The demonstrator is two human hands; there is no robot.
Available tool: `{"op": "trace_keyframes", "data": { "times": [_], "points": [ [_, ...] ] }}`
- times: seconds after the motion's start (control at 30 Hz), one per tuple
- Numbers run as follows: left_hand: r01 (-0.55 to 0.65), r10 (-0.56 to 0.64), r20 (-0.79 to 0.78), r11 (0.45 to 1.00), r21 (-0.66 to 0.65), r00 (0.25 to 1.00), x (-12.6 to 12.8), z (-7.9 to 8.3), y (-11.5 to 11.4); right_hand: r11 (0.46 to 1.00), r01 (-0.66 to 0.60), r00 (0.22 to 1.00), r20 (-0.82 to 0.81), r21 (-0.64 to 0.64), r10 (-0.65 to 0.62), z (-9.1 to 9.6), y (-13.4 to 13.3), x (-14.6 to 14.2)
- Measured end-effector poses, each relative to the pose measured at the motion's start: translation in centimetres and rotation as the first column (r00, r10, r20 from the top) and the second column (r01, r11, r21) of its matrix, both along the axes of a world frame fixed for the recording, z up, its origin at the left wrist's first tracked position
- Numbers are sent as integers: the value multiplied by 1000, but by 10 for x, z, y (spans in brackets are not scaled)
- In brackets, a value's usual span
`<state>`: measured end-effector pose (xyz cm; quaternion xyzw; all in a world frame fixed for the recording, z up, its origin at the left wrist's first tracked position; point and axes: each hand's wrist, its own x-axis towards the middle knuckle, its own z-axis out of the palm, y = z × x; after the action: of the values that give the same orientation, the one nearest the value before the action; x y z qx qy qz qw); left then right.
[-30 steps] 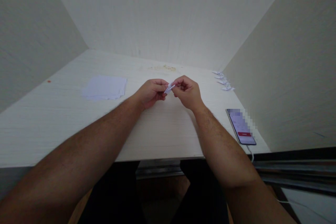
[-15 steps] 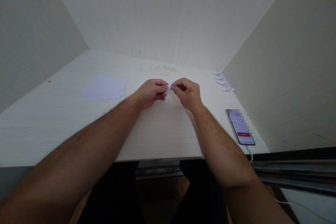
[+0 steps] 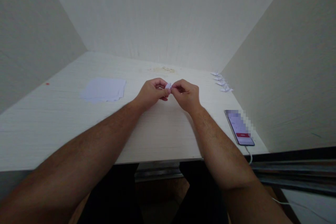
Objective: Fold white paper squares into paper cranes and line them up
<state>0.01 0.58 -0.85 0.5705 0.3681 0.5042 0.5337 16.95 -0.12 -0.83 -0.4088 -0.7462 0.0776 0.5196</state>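
Over the middle of the pale wooden desk (image 3: 65,126), my left hand (image 3: 151,92) and my right hand (image 3: 186,95) meet fingertip to fingertip. Both pinch a small folded piece of white paper (image 3: 168,85), of which only a sliver shows between the fingers. The fingers of each hand are curled closed around it. Both hands hover a little above the desk surface.
A loose stack of white paper sheets (image 3: 103,89) lies to the left. Several small folded paper figures (image 3: 222,81) line the far right corner by the wall. A phone (image 3: 239,127) with a cable lies at the right. Partition walls close in three sides.
The hands have drawn closer together, and the paper piece shows less between the fingers than before. The view has shifted slightly.
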Motion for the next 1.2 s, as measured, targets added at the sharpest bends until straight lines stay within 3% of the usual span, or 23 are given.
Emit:
{"op": "trace_keyframes", "data": {
  "times": [0.2,0.43,0.63,1.0,1.2],
  "points": [
    [-79,90,-59,983,165,994,2,-3,1,992,-20,994,-108,-125,6,3,-1,-3],
    [-198,277,-168,904,378,946,2,-4,0,976,-53,988,-155,-209,21,2,2,-1],
    [-194,298,-201,888,416,933,1,-3,-1,972,-75,988,-152,-224,41,3,1,-1],
    [-180,256,-157,906,384,954,3,-3,-2,921,-169,936,-349,-351,39,5,1,-6],
    [-197,272,-150,901,386,950,3,-2,-2,921,-149,938,-345,-359,17,3,2,-5]
  ]
}}
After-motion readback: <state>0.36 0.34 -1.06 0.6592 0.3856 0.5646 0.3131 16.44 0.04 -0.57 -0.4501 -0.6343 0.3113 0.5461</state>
